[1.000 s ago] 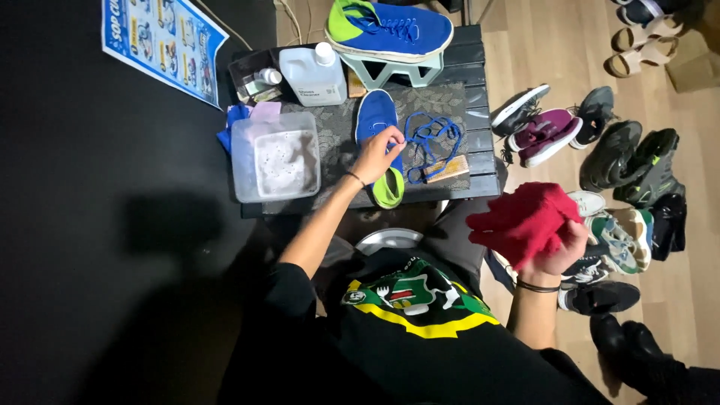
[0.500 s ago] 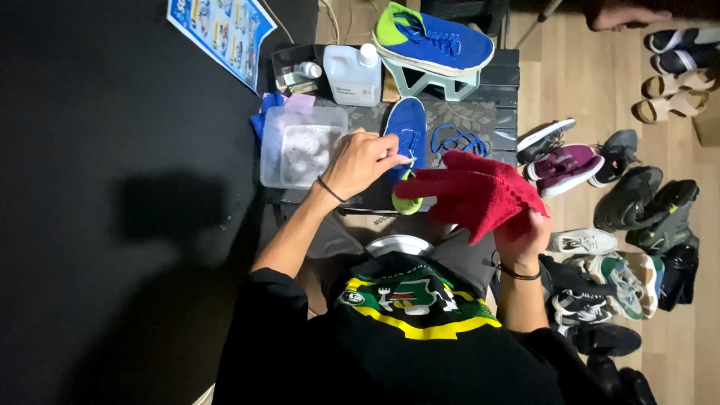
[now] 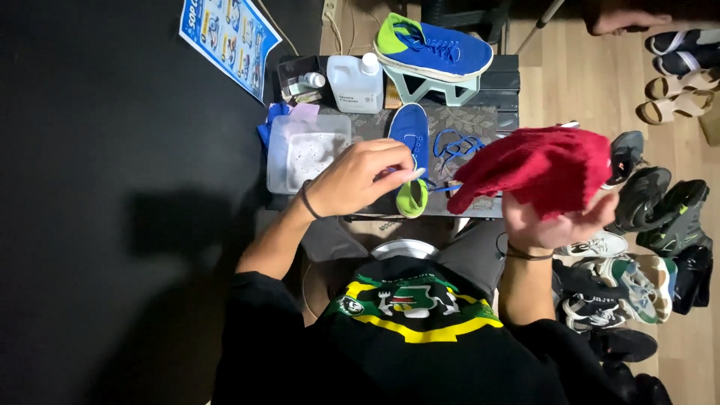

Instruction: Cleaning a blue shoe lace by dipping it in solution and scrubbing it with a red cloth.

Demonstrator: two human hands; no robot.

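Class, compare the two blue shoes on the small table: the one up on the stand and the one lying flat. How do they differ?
The blue shoe on the stand is raised and seen side-on; the blue shoe lying flat shows its top. The raised one is laced; the flat one appears unlaced, with loose blue laces beside it. The left hand reaches the flat one only. Both share blue uppers with lime-green heels.

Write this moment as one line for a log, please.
left hand: over blue shoe, pinching something small | right hand: holds red cloth | table: clear tub, white bottle, loose blue laces
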